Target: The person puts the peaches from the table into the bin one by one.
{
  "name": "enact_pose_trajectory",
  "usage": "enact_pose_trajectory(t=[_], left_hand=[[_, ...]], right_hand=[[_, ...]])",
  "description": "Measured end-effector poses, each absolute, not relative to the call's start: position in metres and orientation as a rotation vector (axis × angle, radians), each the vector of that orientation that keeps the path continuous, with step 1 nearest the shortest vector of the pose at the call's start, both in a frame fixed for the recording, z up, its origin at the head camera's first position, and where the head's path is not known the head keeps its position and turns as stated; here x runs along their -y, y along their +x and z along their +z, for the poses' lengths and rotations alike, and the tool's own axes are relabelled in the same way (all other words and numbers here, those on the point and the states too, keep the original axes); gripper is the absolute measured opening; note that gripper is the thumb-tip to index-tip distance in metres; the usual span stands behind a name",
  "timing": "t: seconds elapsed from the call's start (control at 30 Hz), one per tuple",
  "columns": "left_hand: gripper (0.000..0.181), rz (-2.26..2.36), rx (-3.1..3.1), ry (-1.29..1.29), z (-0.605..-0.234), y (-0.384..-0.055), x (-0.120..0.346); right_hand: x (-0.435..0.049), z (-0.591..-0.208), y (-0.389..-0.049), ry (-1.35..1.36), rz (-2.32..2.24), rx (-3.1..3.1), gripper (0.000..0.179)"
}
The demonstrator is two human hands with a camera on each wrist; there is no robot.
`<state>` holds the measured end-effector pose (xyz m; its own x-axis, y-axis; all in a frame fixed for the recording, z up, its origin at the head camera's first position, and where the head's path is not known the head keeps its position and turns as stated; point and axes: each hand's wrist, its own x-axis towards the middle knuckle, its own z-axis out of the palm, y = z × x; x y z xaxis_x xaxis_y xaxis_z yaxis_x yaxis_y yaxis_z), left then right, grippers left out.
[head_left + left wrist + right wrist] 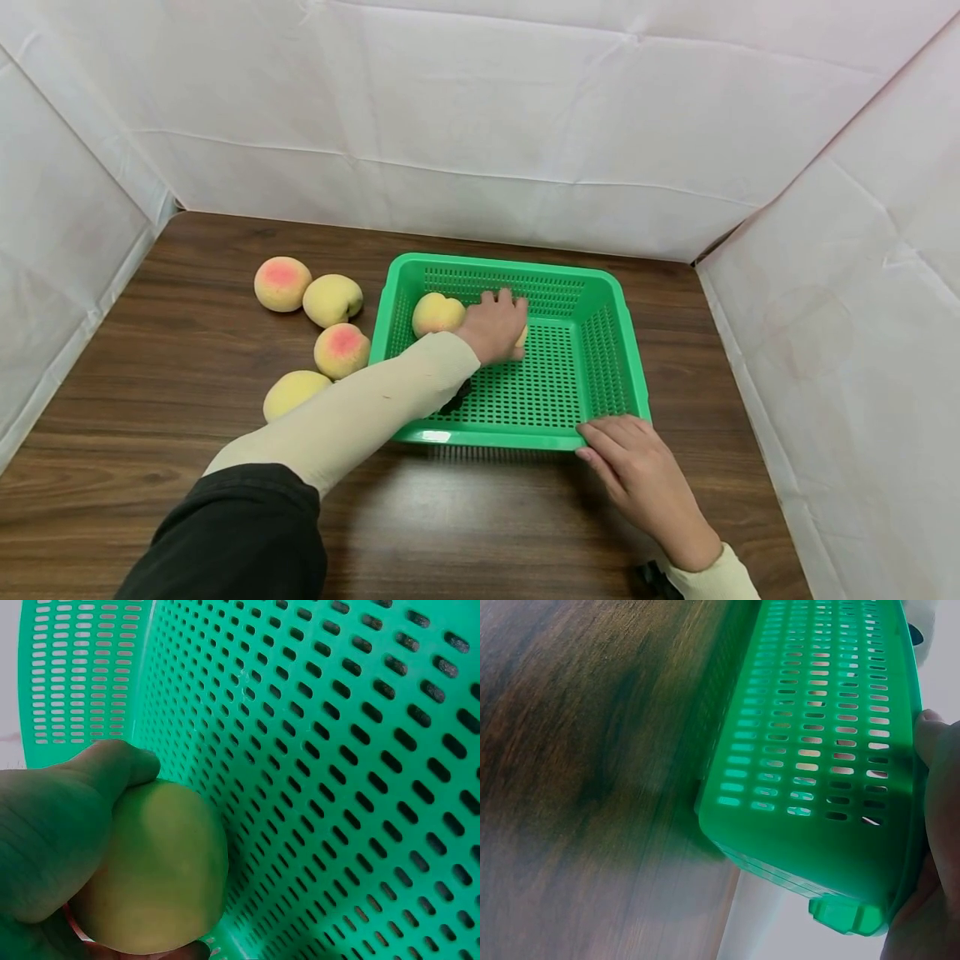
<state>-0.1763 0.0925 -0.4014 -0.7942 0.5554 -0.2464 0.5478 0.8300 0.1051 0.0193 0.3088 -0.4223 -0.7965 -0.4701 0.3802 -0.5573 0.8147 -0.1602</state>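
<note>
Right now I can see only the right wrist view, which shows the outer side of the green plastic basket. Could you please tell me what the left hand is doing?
Observer: The left hand grips a peach inside the green plastic basket.
Operator: Thank you. Is any other peach in the basket?
Observer: At least one: a second peach lies to the left of that hand. The forearm hides part of the basket.
Operator: And are there some peaches outside of it?
Observer: Yes, four peaches show on the wood-grain table, to the left of the basket.
</note>
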Motion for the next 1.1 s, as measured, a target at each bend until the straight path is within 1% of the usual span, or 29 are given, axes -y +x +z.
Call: enact_pose_trajectory(t=[0.27,0.57,0.77,1.1], left_hand=[[0.074,0.027,-2.736,0.851,-0.402,-0.174,-0.09],[0.076,-0.047,-2.739,0.852,-0.401,-0.173,-0.09],[0.073,-0.046,-2.761,0.879,-0.4,-0.173,-0.088],[0.076,-0.089,-2.828,0.954,-0.385,-0.164,-0.085]], right_hand=[[-0.307,-0.422,0.019,0.788,0.365,2.67,0.028],[-0.307,-0.421,0.019,0.781,0.354,2.68,0.028],[-0.307,-0.421,0.019,0.779,0.357,2.681,0.027],[-0.308,-0.422,0.019,0.772,0.358,2.676,0.027]])
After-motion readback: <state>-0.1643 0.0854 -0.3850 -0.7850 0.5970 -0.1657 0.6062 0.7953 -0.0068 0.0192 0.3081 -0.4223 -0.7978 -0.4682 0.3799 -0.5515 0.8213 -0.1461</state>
